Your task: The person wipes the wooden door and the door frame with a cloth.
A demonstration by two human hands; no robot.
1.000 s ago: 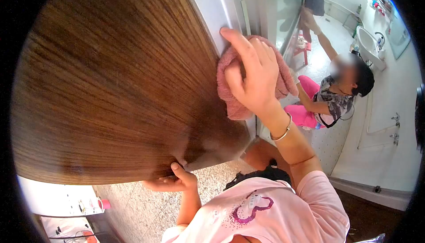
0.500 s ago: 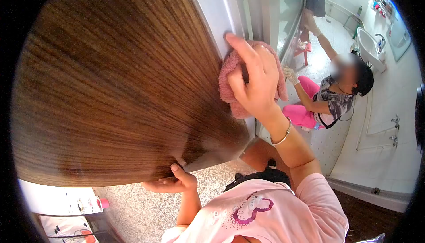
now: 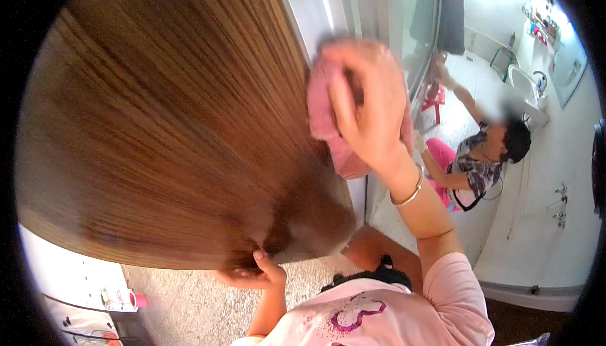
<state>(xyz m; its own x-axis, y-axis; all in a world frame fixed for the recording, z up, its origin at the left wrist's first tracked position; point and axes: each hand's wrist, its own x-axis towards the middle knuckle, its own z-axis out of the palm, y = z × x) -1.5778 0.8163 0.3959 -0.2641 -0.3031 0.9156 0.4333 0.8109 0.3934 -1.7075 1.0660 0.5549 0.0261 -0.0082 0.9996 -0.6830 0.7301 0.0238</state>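
Ideally, the right hand (image 3: pixel 377 109) presses evenly, grip curled round the cloth (image 3: pixel 323 114), while the left hand (image 3: pixel 270 275) clasps the panel (image 3: pixel 164 119) steady.

Wood-grain panel (image 3: pixel 164 119): deep brown, streaked with darker, near-black lines. Frame (image 3: pixel 308 5): pale silver-grey. Towelling cloth (image 3: pixel 325 109): dusty pink. T-shirt (image 3: pixel 456 292): light pink; heart-shaped motif (image 3: pixel 360 314), purple outline with scattered dots. Bracelet (image 3: pixel 418 189): silver-toned. Co-worker's top (image 3: pixel 481 157): mottled black, grey and white. Co-worker's trousers (image 3: pixel 440 150): vivid pink. Stool (image 3: pixel 435 101): red. Hanging fabric (image 3: pixel 451 21): dark grey. Washbasin (image 3: pixel 521 82): white. Nearer floor (image 3: pixel 180 295): beige and grey, speckled. Floor patch beside it (image 3: pixel 385 245): reddish brown.
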